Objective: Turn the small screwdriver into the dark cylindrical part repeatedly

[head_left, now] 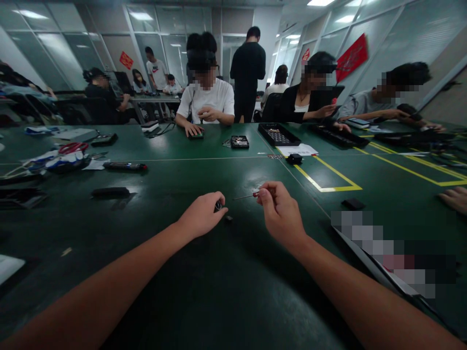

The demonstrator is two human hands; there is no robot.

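My left hand (205, 212) is closed around a small dark round object (218, 205), its lower part resting near the green table (189, 296). A tiny dark piece (228, 218) lies just beside its fingertips. My right hand (280, 214) pinches a screwdriver by its reddish handle (257, 194). The thin metal shaft (242, 197) points left toward my left hand, with a gap between its tip and the fingers. What the left palm covers is hidden.
Across the table, a person in a white shirt handles small parts near a black box (240, 141). A black tray (279, 134), a small black block (295, 159) and yellow tape (339, 188) lie ahead. Left are a marker (125, 166) and gloves (67, 159); another person's hand (454, 198) is far right.
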